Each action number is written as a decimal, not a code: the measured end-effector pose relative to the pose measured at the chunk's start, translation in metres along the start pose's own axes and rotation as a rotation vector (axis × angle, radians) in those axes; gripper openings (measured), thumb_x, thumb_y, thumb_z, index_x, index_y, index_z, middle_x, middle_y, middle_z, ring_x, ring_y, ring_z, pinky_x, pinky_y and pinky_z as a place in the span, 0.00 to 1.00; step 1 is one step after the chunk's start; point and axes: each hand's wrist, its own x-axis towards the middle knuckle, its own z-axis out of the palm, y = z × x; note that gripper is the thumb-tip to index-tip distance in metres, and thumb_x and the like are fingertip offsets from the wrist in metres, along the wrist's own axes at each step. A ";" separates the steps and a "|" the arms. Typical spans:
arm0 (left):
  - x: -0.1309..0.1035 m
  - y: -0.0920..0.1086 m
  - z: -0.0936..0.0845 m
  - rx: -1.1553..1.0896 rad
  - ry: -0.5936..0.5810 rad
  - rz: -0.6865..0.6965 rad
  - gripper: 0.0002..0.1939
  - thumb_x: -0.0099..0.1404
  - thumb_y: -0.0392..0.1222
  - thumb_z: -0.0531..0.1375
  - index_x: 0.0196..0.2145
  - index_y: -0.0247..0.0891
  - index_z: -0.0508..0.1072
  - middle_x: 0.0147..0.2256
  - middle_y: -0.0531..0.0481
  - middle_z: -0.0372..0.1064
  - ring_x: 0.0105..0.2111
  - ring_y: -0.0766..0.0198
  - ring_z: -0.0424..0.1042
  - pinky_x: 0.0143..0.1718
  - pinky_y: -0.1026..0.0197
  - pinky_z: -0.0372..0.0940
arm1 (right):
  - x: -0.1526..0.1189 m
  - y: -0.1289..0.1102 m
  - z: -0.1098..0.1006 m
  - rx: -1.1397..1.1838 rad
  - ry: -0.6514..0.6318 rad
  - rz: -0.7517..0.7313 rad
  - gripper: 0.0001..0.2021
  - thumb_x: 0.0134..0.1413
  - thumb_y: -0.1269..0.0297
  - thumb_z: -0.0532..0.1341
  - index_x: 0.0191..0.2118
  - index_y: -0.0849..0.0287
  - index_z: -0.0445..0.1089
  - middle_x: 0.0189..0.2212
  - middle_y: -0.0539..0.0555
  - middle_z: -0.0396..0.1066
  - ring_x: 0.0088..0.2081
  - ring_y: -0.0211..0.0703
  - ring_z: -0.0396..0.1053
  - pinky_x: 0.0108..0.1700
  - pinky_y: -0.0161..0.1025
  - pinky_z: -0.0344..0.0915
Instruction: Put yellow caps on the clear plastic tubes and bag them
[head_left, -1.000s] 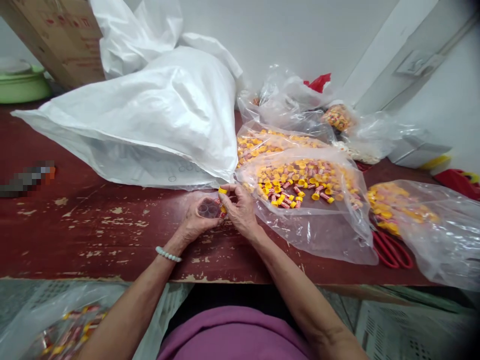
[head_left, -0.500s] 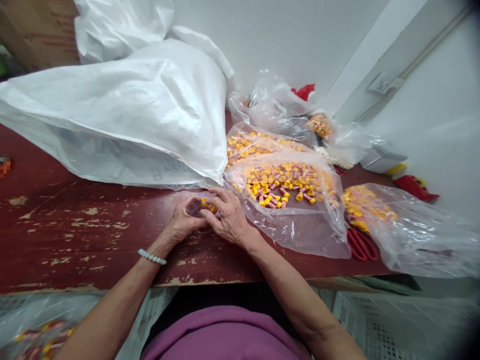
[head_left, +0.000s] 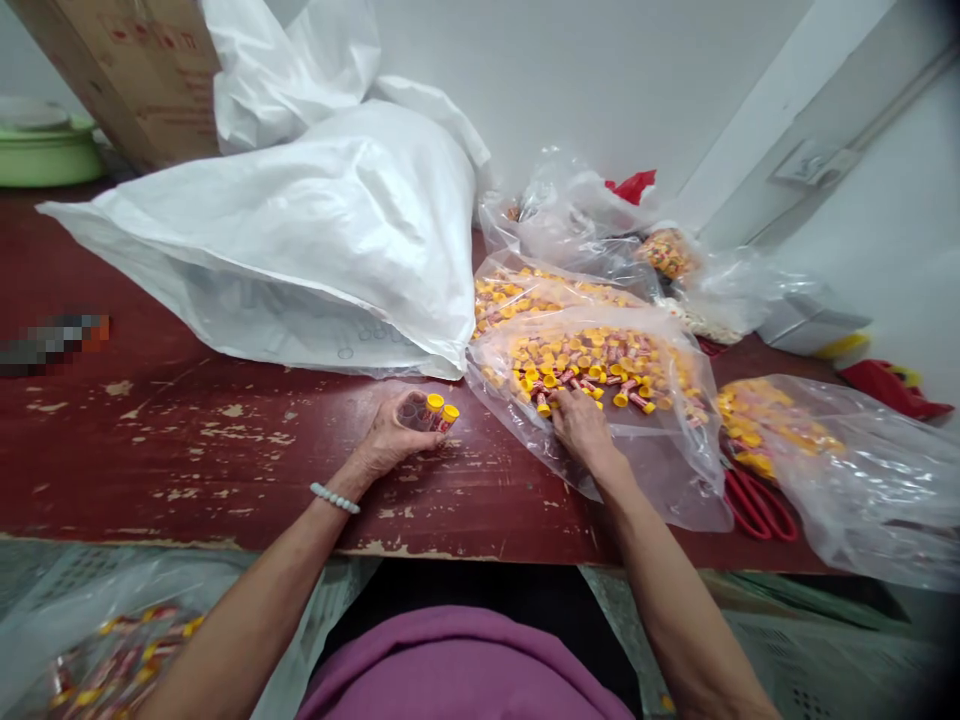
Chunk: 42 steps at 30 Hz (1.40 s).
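Observation:
My left hand (head_left: 390,438) is wrapped round a cluster of clear tubes (head_left: 414,411) on the red table (head_left: 247,470). Two small yellow-capped pieces (head_left: 441,410) stand at the right side of that cluster. My right hand (head_left: 581,428) reaches into the open clear bag (head_left: 637,470), its fingertips among many small red-and-white pieces with yellow caps (head_left: 574,355). The fingertips are partly hidden there, so what they hold, if anything, cannot be made out.
A large white sack (head_left: 337,220) lies behind my left hand. Red-handled scissors (head_left: 757,505) and another clear bag (head_left: 862,460) are at the right. A green basin (head_left: 49,155) and a cardboard box (head_left: 150,80) stand back left. Below the edge is a bag of pieces (head_left: 124,655).
My right hand has left the tube cluster and moved right into the bag of pieces. My left hand still holds the cluster. The view has shifted, showing more on the left.

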 end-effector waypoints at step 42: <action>0.000 -0.002 0.002 -0.026 0.001 -0.083 0.28 0.33 0.36 0.72 0.32 0.36 0.65 0.29 0.51 0.74 0.30 0.60 0.75 0.34 0.60 0.69 | -0.012 0.033 -0.018 0.364 0.292 0.342 0.11 0.52 0.58 0.57 0.36 0.60 0.69 0.31 0.55 0.72 0.33 0.42 0.68 0.40 0.40 0.62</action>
